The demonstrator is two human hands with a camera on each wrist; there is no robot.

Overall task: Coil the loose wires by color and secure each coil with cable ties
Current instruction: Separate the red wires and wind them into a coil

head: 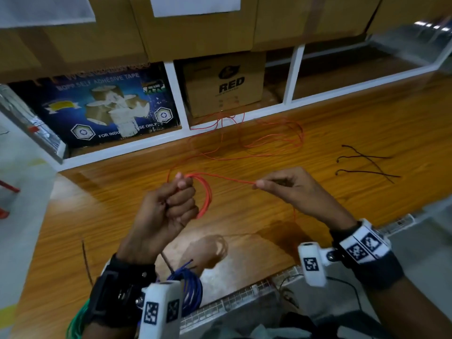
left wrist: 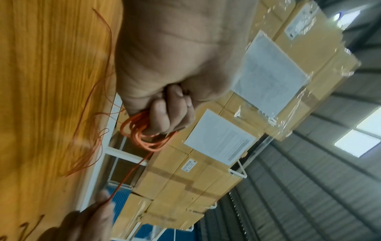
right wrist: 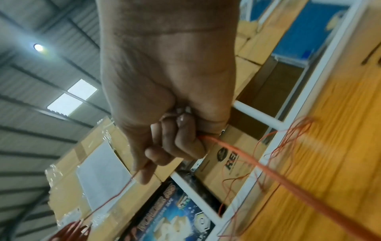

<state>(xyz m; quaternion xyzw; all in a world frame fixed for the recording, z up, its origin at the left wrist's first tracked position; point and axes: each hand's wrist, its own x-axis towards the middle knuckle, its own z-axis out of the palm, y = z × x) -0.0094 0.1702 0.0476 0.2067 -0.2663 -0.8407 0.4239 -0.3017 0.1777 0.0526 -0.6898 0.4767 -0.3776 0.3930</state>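
My left hand (head: pixel 179 192) is raised over the wooden table (head: pixel 342 123) and grips a small coil of red wire (head: pixel 207 195); the same coil (left wrist: pixel 144 135) shows under the curled fingers in the left wrist view. A taut strand runs from the coil to my right hand (head: pixel 263 184), which pinches it between thumb and fingers (right wrist: pixel 185 143). The loose rest of the red wire (head: pixel 269 140) sprawls in loops at the back of the table. A blue coil (head: pixel 190 292) and a green coil (head: pixel 78 321) lie near the front edge by my left wrist.
Black cable ties (head: pixel 367 165) lie at the right of the table. Behind the table a white-framed shelf (head: pixel 176 99) holds a blue tape box (head: pixel 97 106) and a cardboard box (head: pixel 225 86) marked RED. A thin dark strand (head: pixel 86 260) lies front left.
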